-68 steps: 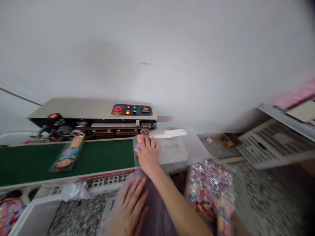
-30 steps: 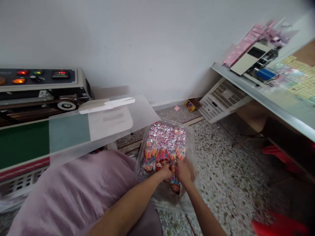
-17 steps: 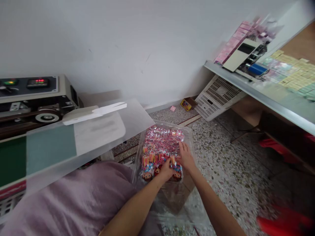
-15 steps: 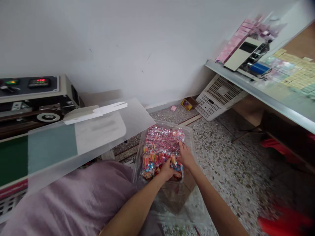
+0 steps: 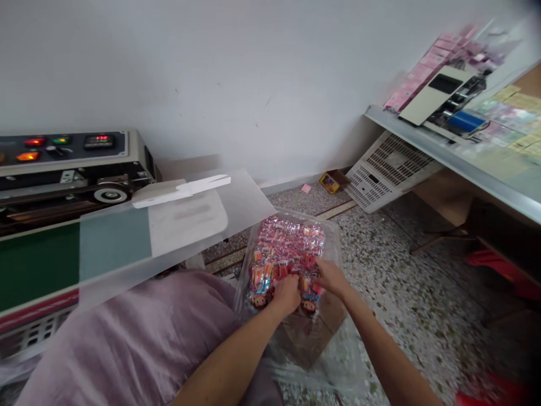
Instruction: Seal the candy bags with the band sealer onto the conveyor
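Observation:
Pink, shiny small packets (image 5: 289, 242) lie in rows in a carton lined with a clear plastic bag (image 5: 333, 237). Along the near edge are packets with a doll-like face (image 5: 259, 300), some with orange stripes and blue parts. My left hand (image 5: 287, 296) presses down among these near packets, its fingers curled and partly hidden from me. Just right of it, my right hand (image 5: 332, 276) rests on the packets at the right side, fingers and thumb apart. A brown cardboard flap (image 5: 310, 335) hangs at the near side under the plastic.
At left stands a sealing machine (image 5: 80, 169) with lit displays and a green belt (image 5: 38, 265); its translucent sheet (image 5: 247, 197) reaches near the carton. White crates (image 5: 380, 175) lean below the right-hand table (image 5: 456, 160), which bears another machine. A small yellow box (image 5: 329, 182) lies by the wall.
My view has shifted slightly left. My left hand has curled in over the near middle packets, covering the doll face there; my right hand has drawn back a little toward me.

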Demonstrator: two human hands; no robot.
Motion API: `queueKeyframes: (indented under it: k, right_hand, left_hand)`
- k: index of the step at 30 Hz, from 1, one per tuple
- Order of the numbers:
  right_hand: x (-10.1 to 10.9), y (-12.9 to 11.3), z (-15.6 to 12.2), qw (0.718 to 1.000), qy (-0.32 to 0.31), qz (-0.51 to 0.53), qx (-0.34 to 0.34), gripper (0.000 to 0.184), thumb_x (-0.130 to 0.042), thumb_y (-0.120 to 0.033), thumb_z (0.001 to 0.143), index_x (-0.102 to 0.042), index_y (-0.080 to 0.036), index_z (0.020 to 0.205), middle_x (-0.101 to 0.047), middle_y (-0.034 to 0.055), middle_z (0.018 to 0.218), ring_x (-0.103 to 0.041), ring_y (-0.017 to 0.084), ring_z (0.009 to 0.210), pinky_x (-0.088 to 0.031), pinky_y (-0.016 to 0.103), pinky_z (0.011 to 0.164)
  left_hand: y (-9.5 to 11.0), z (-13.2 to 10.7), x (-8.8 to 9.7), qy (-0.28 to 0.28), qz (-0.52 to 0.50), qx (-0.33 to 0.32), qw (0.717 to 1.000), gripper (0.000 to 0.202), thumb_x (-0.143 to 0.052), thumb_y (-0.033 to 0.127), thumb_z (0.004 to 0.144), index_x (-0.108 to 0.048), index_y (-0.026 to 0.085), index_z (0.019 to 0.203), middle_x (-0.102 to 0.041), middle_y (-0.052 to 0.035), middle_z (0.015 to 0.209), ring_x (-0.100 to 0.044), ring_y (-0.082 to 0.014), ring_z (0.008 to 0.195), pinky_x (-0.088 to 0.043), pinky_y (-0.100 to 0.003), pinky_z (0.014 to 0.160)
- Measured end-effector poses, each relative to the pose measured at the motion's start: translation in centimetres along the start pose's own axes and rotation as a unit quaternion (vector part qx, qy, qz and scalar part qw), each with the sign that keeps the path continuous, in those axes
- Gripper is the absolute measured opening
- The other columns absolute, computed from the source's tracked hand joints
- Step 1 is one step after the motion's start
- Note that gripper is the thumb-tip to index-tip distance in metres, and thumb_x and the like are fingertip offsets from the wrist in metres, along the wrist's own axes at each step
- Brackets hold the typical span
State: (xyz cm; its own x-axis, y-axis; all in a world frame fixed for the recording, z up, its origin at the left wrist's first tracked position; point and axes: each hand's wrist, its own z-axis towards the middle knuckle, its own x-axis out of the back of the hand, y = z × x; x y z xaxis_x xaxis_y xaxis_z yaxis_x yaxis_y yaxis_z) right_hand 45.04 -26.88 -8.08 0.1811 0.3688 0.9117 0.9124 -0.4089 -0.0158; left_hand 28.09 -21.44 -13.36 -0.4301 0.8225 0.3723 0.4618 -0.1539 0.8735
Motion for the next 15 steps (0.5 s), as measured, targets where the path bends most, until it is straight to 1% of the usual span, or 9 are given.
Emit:
queueKeyframes:
  k: [2,3,5,6,8,9,11,13,15]
  right_hand:
    - [-0.1,0.3,-0.2,1.0,-0.018,0.012,0.007,0.044,-0.067,-0.025,0.078,-0.058,-0.017,0.12,-0.072,0.009,0.105,-0.064,0.023,0.097,-0.039,0.028,0.076]
    - [-0.2,0.4,-0.2,1.0,-0.023,0.017,0.013,0.046,-0.066,-0.025,0.078,-0.057,-0.017,0.123,-0.072,0.0093,0.107,-0.065,0.023,0.097,-0.039,0.027,0.075]
    - [-0.3,0.4,-0.3,0.999,-0.028,0.024,0.032,0.055,-0.065,-0.021,0.078,-0.054,-0.018,0.132,-0.07,0.0101,0.12,-0.064,0.023,0.104,-0.04,0.027,0.079]
    - [-0.4,0.4,-0.3,0.998,-0.029,0.027,0.042,0.06,-0.064,-0.018,0.077,-0.052,-0.02,0.136,-0.067,0.0099,0.127,-0.063,0.023,0.109,-0.04,0.027,0.083]
    - [-0.6,0.2,-0.5,0.997,-0.029,0.03,0.061,0.067,-0.062,-0.014,0.075,-0.05,-0.023,0.14,-0.063,0.0089,0.135,-0.061,0.023,0.114,-0.04,0.027,0.087]
    - [-0.6,0.1,-0.7,0.997,-0.028,0.03,0.067,0.066,-0.061,-0.013,0.074,-0.052,-0.023,0.139,-0.064,0.0087,0.134,-0.061,0.024,0.114,-0.04,0.028,0.088]
    - [-0.7,0.0,-1.2,0.997,-0.023,0.029,0.074,0.06,-0.059,-0.012,0.074,-0.058,-0.023,0.133,-0.067,0.0088,0.127,-0.062,0.025,0.111,-0.041,0.029,0.086]
    - [-0.8,-0.1,-1.8,0.996,-0.013,0.03,0.081,0.053,-0.056,-0.012,0.075,-0.063,-0.023,0.126,-0.067,0.0084,0.124,-0.062,0.025,0.108,-0.042,0.029,0.085]
    - [-0.9,-0.1,-2.4,0.995,-0.002,0.034,0.09,0.05,-0.054,-0.012,0.076,-0.064,-0.024,0.124,-0.066,0.0074,0.124,-0.061,0.024,0.11,-0.041,0.029,0.087]
  left_hand:
    - [0.8,-0.1,1.5,0.063,0.088,-0.01,0.994,0.043,-0.053,0.002,0.085,-0.061,0.016,0.125,-0.057,-0.0176,0.135,-0.047,-0.0334,0.133,-0.032,-0.055,0.114]
    - [1.2,-0.1,2.3,0.095,0.125,-0.016,0.987,0.047,-0.05,0.003,0.086,-0.058,0.016,0.131,-0.051,-0.0181,0.143,-0.04,-0.0336,0.138,-0.027,-0.056,0.116]
    - [1.6,0.0,3.6,0.139,0.189,-0.023,0.972,0.054,-0.049,0.004,0.088,-0.05,0.016,0.14,-0.041,-0.0176,0.152,-0.031,-0.033,0.144,-0.021,-0.055,0.119]
    - [1.6,0.1,4.1,0.153,0.216,-0.023,0.964,0.054,-0.049,0.004,0.088,-0.05,0.015,0.141,-0.042,-0.0179,0.152,-0.031,-0.033,0.144,-0.02,-0.056,0.119]
    - [1.4,0.1,4.9,0.165,0.26,-0.017,0.951,0.048,-0.051,0.004,0.087,-0.056,0.013,0.134,-0.048,-0.019,0.146,-0.035,-0.0337,0.14,-0.022,-0.057,0.117]
    - [1.2,0.1,5.2,0.166,0.278,-0.018,0.946,0.043,-0.052,0.005,0.087,-0.06,0.013,0.128,-0.051,-0.0187,0.142,-0.038,-0.0336,0.138,-0.023,-0.058,0.116]
    - [0.8,-0.1,5.3,0.163,0.305,-0.028,0.938,0.037,-0.053,0.006,0.086,-0.065,0.016,0.12,-0.055,-0.0166,0.139,-0.041,-0.0324,0.135,-0.025,-0.058,0.115]
    - [0.8,-0.3,5.1,0.15,0.322,-0.056,0.933,0.032,-0.055,0.007,0.086,-0.067,0.019,0.113,-0.055,-0.0141,0.139,-0.042,-0.0306,0.135,-0.027,-0.055,0.115]
    - [1.0,-0.5,4.7,0.129,0.33,-0.091,0.931,0.028,-0.055,0.009,0.087,-0.069,0.02,0.109,-0.055,-0.012,0.141,-0.044,-0.0281,0.133,-0.031,-0.05,0.113]
